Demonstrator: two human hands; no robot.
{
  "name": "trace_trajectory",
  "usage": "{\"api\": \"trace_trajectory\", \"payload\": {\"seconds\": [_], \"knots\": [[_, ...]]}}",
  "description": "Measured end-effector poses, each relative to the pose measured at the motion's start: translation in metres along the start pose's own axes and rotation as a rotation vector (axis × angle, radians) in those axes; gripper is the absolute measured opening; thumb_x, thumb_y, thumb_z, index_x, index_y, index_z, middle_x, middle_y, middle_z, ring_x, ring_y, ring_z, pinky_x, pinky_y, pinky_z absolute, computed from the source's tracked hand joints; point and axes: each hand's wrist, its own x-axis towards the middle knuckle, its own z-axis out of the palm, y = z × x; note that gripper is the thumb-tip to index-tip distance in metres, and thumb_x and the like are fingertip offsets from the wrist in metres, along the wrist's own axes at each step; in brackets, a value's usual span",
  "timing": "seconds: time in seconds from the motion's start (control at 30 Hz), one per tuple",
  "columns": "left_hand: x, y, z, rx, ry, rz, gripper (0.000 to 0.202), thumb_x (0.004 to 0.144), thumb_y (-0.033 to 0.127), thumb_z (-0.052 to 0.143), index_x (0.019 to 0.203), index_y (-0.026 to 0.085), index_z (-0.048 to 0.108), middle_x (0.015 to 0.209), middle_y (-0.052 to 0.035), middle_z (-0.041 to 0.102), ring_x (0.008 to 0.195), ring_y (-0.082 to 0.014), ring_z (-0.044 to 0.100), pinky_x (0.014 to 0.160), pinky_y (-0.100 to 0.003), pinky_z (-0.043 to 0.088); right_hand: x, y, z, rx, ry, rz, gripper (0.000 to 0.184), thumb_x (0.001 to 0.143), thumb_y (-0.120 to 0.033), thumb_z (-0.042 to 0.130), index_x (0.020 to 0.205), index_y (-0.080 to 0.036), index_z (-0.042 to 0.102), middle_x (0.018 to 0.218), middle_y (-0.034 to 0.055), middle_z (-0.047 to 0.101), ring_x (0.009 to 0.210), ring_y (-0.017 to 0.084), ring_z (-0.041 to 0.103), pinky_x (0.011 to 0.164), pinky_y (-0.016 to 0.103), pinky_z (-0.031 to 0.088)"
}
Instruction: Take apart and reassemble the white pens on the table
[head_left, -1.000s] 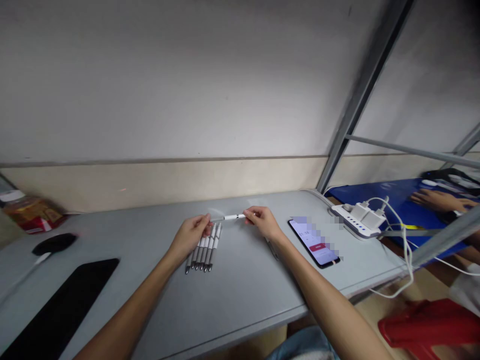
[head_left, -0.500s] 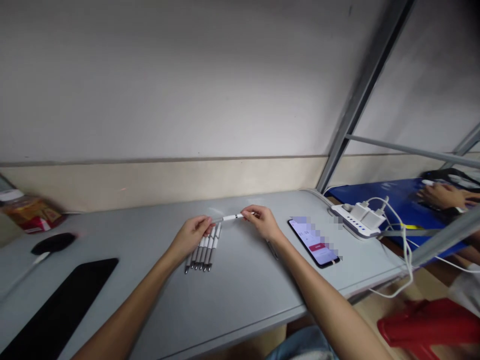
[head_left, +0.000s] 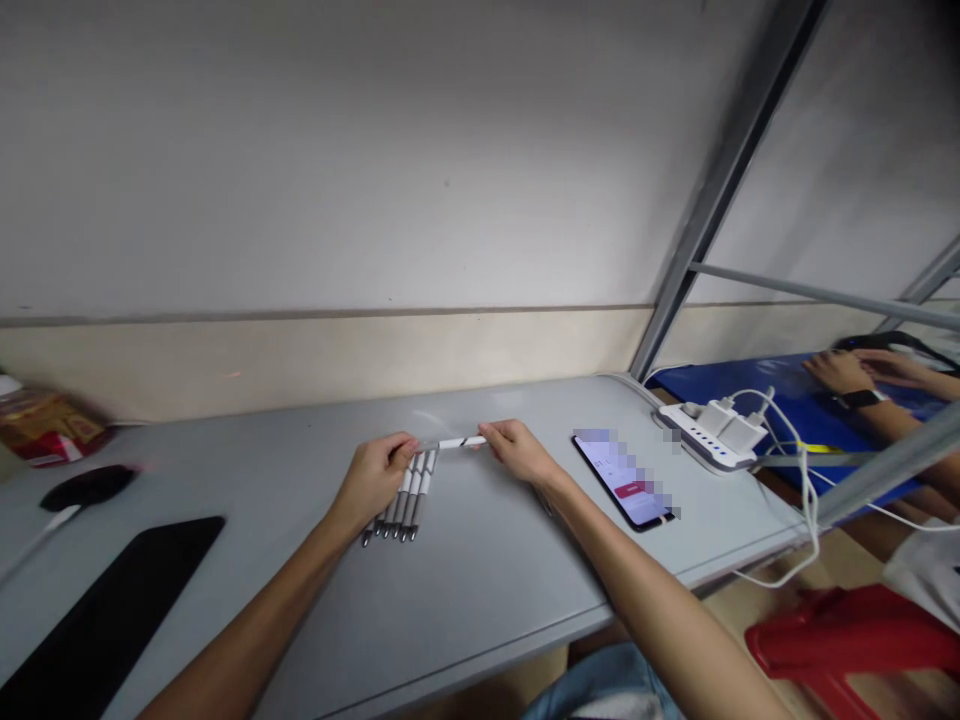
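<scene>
A white and grey pen [head_left: 459,443] lies nearly level between my two hands, just above the desk. My left hand [head_left: 382,472] pinches its grey left end. At the other end, the fingers of my right hand [head_left: 511,446] are closed on the white part. Several matching pens [head_left: 409,495] rest side by side on the desk below and beside my left hand, their grey ends toward me and metal tips showing. Under my right wrist another slim pen-like item [head_left: 545,502] is mostly hidden.
A phone [head_left: 622,480] with a lit screen lies to the right, near a white power strip [head_left: 709,435] with cables. On the left are a black mat [head_left: 120,610], a dark round object [head_left: 88,487] and a jar [head_left: 49,425]. Another person's hands [head_left: 847,372] are over a blue table [head_left: 750,385].
The view has shifted slightly. Both hands still hold the pen, which has turned a little so its dark marking shows differently. The other person's hands have moved closer together.
</scene>
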Motion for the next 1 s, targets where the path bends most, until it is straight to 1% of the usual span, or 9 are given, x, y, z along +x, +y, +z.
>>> {"api": "trace_trajectory", "payload": {"seconds": [0.13,0.27,0.33,0.4,0.5,0.57,0.67,0.8,1.0], "knots": [[0.001,0.003,-0.002,-0.075,0.051,-0.002,0.032,0.087,0.043,0.045,0.084,0.018,0.064,0.069,0.0001,0.060,0.066,-0.0146,0.053,0.060,-0.023,0.039,0.000,-0.003,0.001,0.025,0.075,-0.010,0.046,0.089,-0.053,0.040,0.060,-0.017,0.042,0.055,-0.0041,0.034,0.051,0.009,0.029,0.051,0.024,0.024],[0.002,0.007,-0.004,-0.167,0.014,0.015,0.030,0.087,0.044,0.048,0.089,0.019,0.065,0.076,-0.0005,0.063,0.072,-0.0148,0.056,0.065,-0.023,0.043,0.001,-0.003,0.001,0.016,0.077,-0.052,0.044,0.090,-0.049,0.041,0.059,-0.017,0.043,0.054,-0.0040,0.036,0.051,0.009,0.031,0.051,0.023,0.025],[0.002,0.008,-0.004,-0.193,-0.033,0.022,0.029,0.086,0.043,0.051,0.091,0.019,0.066,0.080,-0.0018,0.065,0.075,-0.0156,0.058,0.067,-0.023,0.044,0.002,-0.002,0.000,0.008,0.086,-0.067,0.044,0.090,-0.048,0.040,0.059,-0.017,0.044,0.053,-0.0039,0.036,0.052,0.009,0.033,0.051,0.023,0.025],[0.002,0.008,-0.004,-0.221,-0.042,0.004,0.029,0.085,0.043,0.053,0.092,0.018,0.067,0.084,-0.0035,0.067,0.078,-0.0163,0.059,0.069,-0.024,0.045,0.002,-0.003,-0.001,0.005,0.094,-0.079,0.044,0.091,-0.048,0.040,0.061,-0.016,0.049,0.054,-0.0034,0.039,0.053,0.010,0.034,0.052,0.023,0.027],[0.004,0.008,-0.004,-0.316,0.009,-0.071,0.030,0.080,0.045,0.060,0.088,0.017,0.066,0.078,-0.0037,0.066,0.073,-0.0160,0.060,0.065,-0.025,0.045,0.001,-0.004,-0.001,0.017,0.086,-0.111,0.038,0.088,-0.049,0.046,0.079,-0.015,0.062,0.063,-0.0015,0.049,0.058,0.011,0.040,0.055,0.023,0.030],[0.005,0.009,-0.004,-0.407,0.034,-0.118,0.030,0.075,0.046,0.064,0.084,0.017,0.064,0.073,-0.0027,0.064,0.068,-0.0153,0.059,0.061,-0.024,0.045,-0.001,-0.005,-0.002,0.011,0.080,-0.131,0.035,0.086,-0.048,0.050,0.088,-0.016,0.065,0.068,-0.0002,0.053,0.061,0.011,0.042,0.057,0.023,0.031],[0.004,0.010,-0.004,-0.452,0.054,-0.140,0.029,0.071,0.044,0.068,0.079,0.017,0.062,0.068,-0.0014,0.062,0.065,-0.0142,0.058,0.058,-0.024,0.045,-0.003,-0.005,-0.002,-0.006,0.057,-0.138,0.036,0.086,-0.047,0.050,0.084,-0.015,0.066,0.065,-0.0011,0.049,0.059,0.011,0.038,0.054,0.023,0.028],[0.001,0.007,-0.002,-0.365,0.068,-0.069,0.026,0.073,0.042,0.067,0.078,0.017,0.062,0.072,-0.0022,0.064,0.067,-0.0146,0.058,0.059,-0.024,0.044,-0.002,-0.002,-0.004,0.090,-0.054,-0.054,0.042,0.085,-0.053,0.050,0.082,-0.014,0.066,0.056,-0.0045,0.036,0.052,0.009,0.028,0.049,0.023,0.021],[-0.003,0.007,0.001,-0.137,0.090,0.056,0.023,0.081,0.041,0.058,0.084,0.019,0.063,0.077,-0.0017,0.065,0.072,-0.0154,0.057,0.065,-0.025,0.043,-0.003,0.003,-0.010,0.339,-0.182,0.181,0.047,0.080,-0.057,0.055,0.085,-0.012,0.068,0.049,-0.0077,0.029,0.045,0.008,0.019,0.046,0.024,0.015]]}}
